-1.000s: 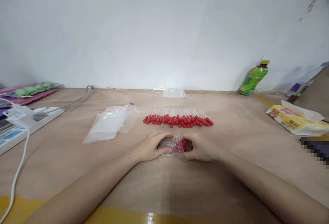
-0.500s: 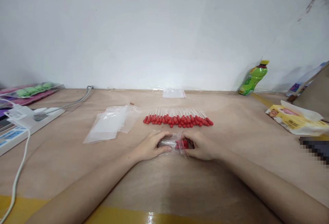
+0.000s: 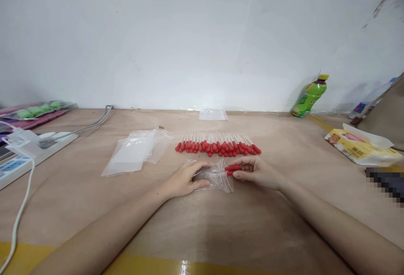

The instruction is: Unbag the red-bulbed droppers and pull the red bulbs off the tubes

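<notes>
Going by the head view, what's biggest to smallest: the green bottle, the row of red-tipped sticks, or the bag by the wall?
Row of red-tipped sticks, largest
Green bottle
Bag by the wall, smallest

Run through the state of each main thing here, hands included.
Held bag: mouth open.
Gripped sticks: red heads outside the bag.
Left hand: curled around the bag.
Right hand: pinching the sticks' heads.
Stick row: lying loose.
Spare bags: flat, overlapping.
Green bottle: capped.
Yellow pack: white piece sticking up.
Power strip: plugs in.
</notes>
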The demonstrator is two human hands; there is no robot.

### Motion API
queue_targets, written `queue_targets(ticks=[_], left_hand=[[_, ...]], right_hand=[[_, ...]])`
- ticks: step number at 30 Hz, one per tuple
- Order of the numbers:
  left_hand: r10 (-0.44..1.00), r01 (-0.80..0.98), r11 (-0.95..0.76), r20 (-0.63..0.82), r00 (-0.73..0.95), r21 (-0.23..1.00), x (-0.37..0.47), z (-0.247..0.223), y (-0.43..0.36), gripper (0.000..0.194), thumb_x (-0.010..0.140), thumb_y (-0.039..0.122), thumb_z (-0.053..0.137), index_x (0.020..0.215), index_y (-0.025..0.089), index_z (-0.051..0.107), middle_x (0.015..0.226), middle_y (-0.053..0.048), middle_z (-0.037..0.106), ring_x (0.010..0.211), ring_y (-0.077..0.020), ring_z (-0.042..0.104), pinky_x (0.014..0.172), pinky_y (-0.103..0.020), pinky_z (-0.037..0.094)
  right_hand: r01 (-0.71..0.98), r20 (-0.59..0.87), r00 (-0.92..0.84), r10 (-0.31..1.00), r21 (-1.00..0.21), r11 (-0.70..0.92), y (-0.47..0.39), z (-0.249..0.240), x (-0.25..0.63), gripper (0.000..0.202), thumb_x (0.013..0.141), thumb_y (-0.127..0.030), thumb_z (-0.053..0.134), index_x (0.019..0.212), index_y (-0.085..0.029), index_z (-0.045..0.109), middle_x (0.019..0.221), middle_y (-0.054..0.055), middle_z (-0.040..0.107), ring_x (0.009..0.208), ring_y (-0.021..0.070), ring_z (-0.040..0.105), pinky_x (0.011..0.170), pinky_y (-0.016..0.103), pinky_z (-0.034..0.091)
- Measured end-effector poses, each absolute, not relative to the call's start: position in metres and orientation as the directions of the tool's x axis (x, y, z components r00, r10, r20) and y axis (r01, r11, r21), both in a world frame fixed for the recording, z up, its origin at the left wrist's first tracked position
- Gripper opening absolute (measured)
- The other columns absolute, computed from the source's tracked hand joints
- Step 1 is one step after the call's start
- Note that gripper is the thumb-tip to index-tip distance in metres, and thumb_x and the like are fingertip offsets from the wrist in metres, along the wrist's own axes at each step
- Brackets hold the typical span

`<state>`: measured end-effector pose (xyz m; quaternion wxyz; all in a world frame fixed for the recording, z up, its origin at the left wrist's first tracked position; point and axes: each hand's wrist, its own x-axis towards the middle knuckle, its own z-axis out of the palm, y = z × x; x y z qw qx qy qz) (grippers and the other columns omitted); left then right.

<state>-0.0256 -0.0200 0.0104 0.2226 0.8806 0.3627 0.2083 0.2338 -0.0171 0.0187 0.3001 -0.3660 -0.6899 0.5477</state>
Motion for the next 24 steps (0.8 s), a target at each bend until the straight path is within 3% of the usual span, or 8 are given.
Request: queue_targets(ticks=[6,9,13,15,18,21,24], left_hand=[[0.744,0.572,-0.625,0.183,0.643,0.531,-0.025,0.012,-0.021,0.043,0.081,0.043,0.053,0.120,0.026,0.044,0.116,-0.004,0.056,0.098,-0.0202,0.055,0.084,-0.033,0.042],[0.740,0.572,-0.630,0.183,0.647,0.526,-0.025,0.012,-0.021,0.043,0.081,0.042,0.054,0.120,0.025,0.044,0.116,-0.004,0.056,0.099,-0.0202,0.054,0.085,-0.033,0.041],[0.732,0.550,-0.638,0.203,0.650,0.539,-0.026,0.011,-0.020,0.044,0.081,0.041,0.055,0.120,0.025,0.043,0.117,-0.004,0.056,0.103,-0.0195,0.053,0.086,-0.032,0.041],[0.736,0.556,-0.635,0.200,0.647,0.536,-0.026,0.010,-0.020,0.044,0.081,0.042,0.055,0.120,0.025,0.044,0.117,-0.004,0.056,0.102,-0.0196,0.054,0.086,-0.032,0.041],[0.741,0.566,-0.630,0.194,0.642,0.532,-0.026,0.011,-0.021,0.044,0.081,0.043,0.054,0.120,0.025,0.044,0.116,-0.004,0.056,0.100,-0.0198,0.054,0.083,-0.032,0.042],[0.737,0.553,-0.633,0.204,0.644,0.541,-0.025,0.012,-0.021,0.043,0.081,0.042,0.054,0.120,0.025,0.044,0.116,-0.004,0.056,0.101,-0.0200,0.054,0.085,-0.032,0.042],[0.729,0.538,-0.640,0.213,0.650,0.548,-0.025,0.012,-0.020,0.044,0.081,0.041,0.055,0.120,0.024,0.044,0.116,-0.005,0.056,0.102,-0.0201,0.054,0.087,-0.033,0.041]], right_hand=[[0.281,0.049,-0.370,0.928,-0.946,0.162,-0.007,0.057,0.279,0.033,0.070,-0.041,0.066,0.092,-0.017,0.064,0.080,0.006,0.068,0.074,0.0161,0.063,0.062,0.027,0.049],[0.305,0.256,-0.117,0.960,-0.910,0.280,0.000,0.074,0.304,0.032,0.066,-0.039,0.070,0.090,-0.019,0.066,0.081,0.005,0.069,0.070,0.0156,0.063,0.063,0.028,0.050],[0.364,0.548,0.191,0.815,-0.810,0.459,0.012,0.059,0.308,0.033,0.068,-0.036,0.068,0.097,-0.021,0.064,0.094,0.005,0.067,0.082,0.0183,0.064,0.077,0.035,0.052],[0.499,0.660,0.170,0.732,-0.698,0.513,0.018,0.041,0.302,0.029,0.071,-0.036,0.065,0.097,-0.021,0.064,0.094,0.006,0.067,0.083,0.0185,0.064,0.079,0.036,0.052],[0.661,0.757,-0.015,0.653,-0.483,0.575,0.024,0.015,0.294,0.022,0.077,-0.033,0.058,0.094,-0.021,0.066,0.096,0.006,0.066,0.085,0.0189,0.063,0.082,0.037,0.051],[0.721,0.747,-0.179,0.640,-0.343,0.602,0.027,0.000,0.293,0.021,0.082,-0.030,0.050,0.093,-0.022,0.066,0.099,0.007,0.065,0.091,0.0204,0.061,0.085,0.039,0.050],[0.745,0.699,-0.259,0.666,-0.294,0.598,0.028,-0.004,0.297,0.025,0.084,-0.030,0.045,0.098,-0.024,0.065,0.105,0.007,0.064,0.095,0.0207,0.060,0.087,0.039,0.049]])
